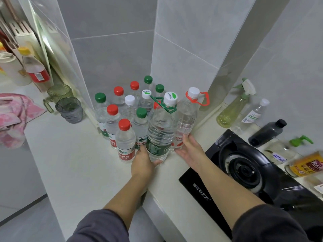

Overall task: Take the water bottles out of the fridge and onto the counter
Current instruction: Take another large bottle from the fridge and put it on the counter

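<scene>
**Bottles grouped on the counter beside the stove**

The large bottle (161, 130), upright with its cap (170, 98) reading "Cestbon", stands on the counter (73, 163) just left of the stove (248, 172). The left hand (145, 159) wraps its green-labelled base; the right hand (190, 149), fingers spread, touches a red-handled bottle (187, 117) behind. Smaller upright bottles (125, 140) cluster farther left of the stove.

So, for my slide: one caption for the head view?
Left hand holds a large green-handled water bottle on the counter, right hand open beside it.
</scene>
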`<state>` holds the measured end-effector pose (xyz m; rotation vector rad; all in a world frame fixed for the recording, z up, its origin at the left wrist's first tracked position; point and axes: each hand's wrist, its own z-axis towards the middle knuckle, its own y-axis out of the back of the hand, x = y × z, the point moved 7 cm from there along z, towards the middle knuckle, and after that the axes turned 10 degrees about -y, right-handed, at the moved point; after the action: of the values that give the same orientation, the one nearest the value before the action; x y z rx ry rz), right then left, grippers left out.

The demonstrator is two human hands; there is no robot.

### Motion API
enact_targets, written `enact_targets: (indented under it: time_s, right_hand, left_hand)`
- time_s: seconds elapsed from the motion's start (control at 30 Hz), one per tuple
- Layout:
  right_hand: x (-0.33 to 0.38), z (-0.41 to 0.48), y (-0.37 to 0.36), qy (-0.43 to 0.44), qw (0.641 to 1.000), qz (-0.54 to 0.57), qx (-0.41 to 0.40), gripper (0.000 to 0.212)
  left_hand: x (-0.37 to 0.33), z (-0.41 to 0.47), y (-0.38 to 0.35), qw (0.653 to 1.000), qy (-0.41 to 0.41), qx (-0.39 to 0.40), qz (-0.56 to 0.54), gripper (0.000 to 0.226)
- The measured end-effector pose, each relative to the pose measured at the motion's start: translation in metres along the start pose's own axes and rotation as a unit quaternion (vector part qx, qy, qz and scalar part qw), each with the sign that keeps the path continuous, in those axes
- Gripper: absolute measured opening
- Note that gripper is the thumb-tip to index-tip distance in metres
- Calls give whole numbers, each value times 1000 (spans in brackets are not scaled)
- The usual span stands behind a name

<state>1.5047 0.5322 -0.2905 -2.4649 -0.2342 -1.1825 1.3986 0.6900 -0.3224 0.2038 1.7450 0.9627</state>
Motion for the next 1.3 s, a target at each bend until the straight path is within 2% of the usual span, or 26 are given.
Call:
enact_targets:
  time_s: [0.23,0.33,0.43,0.5,0.6,0.7,0.87,1.0,1.3]
  right_hand:
    - [-2,-27,6,-41,992,-119,-21,61]
    - [0,-48,5,15,972,-233,-26,50]
    - [-7,-69,9,92,918,-385,-19,72]
    - [-17,-88,11,115,864,-489,-20,83]
    - [-33,-120,10,138,773,-619,-12,88]
    - [-44,-153,5,185,712,-677,3,87]
    - [-65,-205,-15,288,604,-743,31,85]
    - [-92,-240,-49,346,550,-755,83,84]
    - [-168,-320,-134,421,490,-729,227,81]
  left_hand:
    - [-2,-13,7,999,1,33,24,77]
    - [-2,-35,20,997,-8,31,65,89]
    - [-1,-72,36,993,-29,15,117,96]
    - [-3,-103,48,983,-39,-6,177,90]
    - [-11,-151,64,965,-58,-53,251,89]
    - [-18,-202,75,953,-50,-85,286,88]
    - [-22,-290,94,942,13,-131,308,92]
    - [-23,-358,111,930,57,-181,316,93]
    - [13,-500,144,908,187,-251,280,93]
